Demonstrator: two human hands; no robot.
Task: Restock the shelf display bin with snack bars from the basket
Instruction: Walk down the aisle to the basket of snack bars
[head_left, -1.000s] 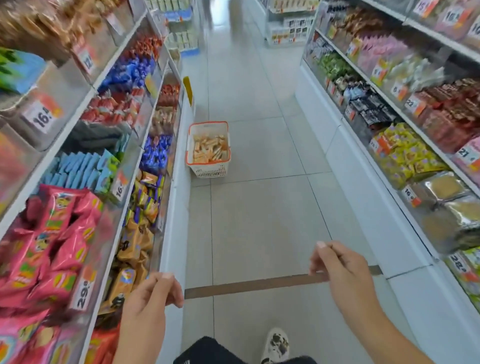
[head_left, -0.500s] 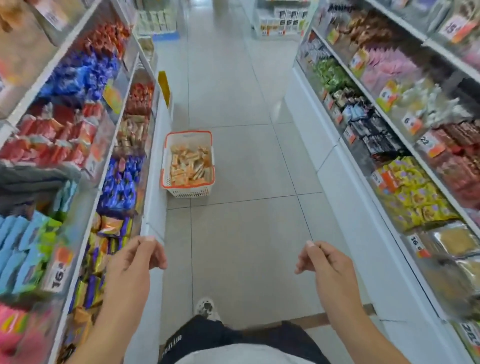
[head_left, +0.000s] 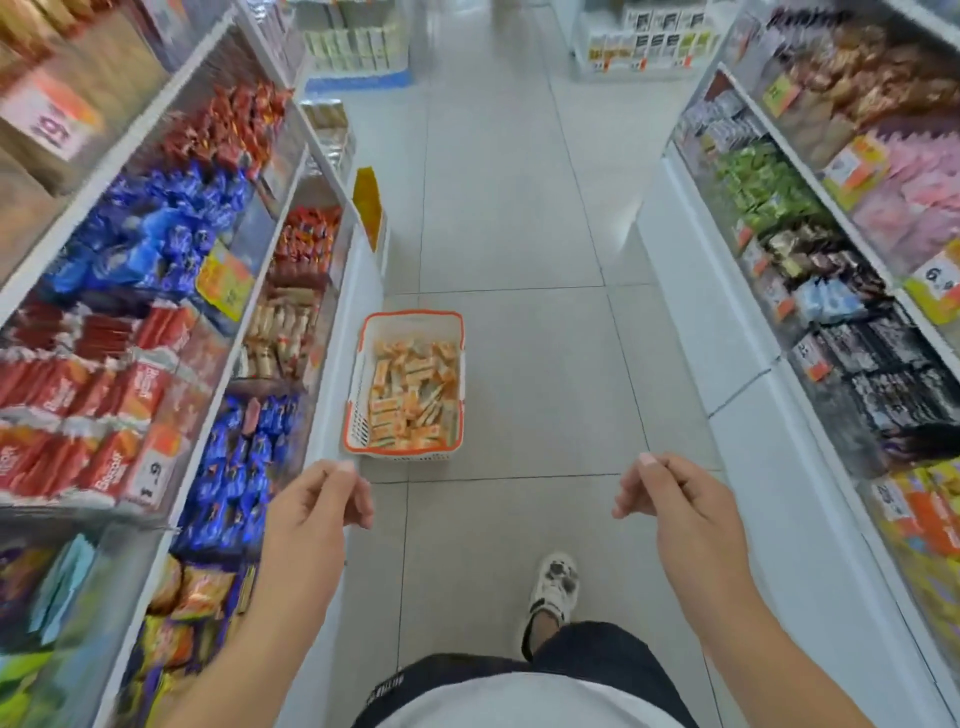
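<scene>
Aisle floor ahead: basket (head_left: 404, 385) of bars (head_left: 410, 397); left hand (head_left: 311, 512) and right hand (head_left: 675, 506) loosely curled, seemingly empty; crouch close before grabbing.

Basket (head_left: 358, 387): a white, slotted plastic container with an orange rim, rectangular, standing upright on the tiled floor, just beside the base of the left-hand shelving. Bars (head_left: 413, 402): many small wrapped pieces in orange, white and cream, lying loose and criss-crossed in a single heap that covers the basket's bottom, well below the rim. Bin (head_left: 283, 332): a clear-fronted compartment on the lower left shelf, level with the basket's far end, holding tan and cream wrapped bars lying mostly lengthwise; blur hides their print.
</scene>
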